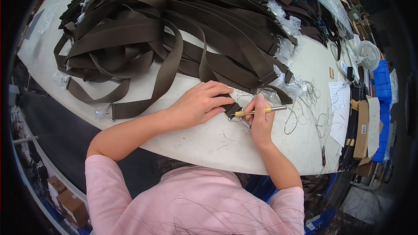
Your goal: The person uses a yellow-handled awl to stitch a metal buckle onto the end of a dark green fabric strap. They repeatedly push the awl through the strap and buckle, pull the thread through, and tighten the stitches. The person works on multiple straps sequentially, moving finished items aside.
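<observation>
My left hand (204,103) rests on the end of a dark brown webbing strap (234,109), its fingers pressing the strap against the table. A metal ring or buckle shows at that end, partly covered. In my right hand (261,124) is a slim pen-like tool (276,109) with a yellow front part and a silver barrel. Its yellow end touches or hovers just over the strap end; I cannot tell which. Beyond both hands lies a large heap of dark brown webbing straps (117,35), looped at the left and fanned out toward the right.
Plastic-wrapped metal fittings (285,52) edge the heap. Loose threads (307,109) lie right of my right hand, near a paper sheet (339,104). A white fan (369,55), blue bins (382,82) and a cardboard box (365,126) line the right side. The white table (196,141) curves toward me.
</observation>
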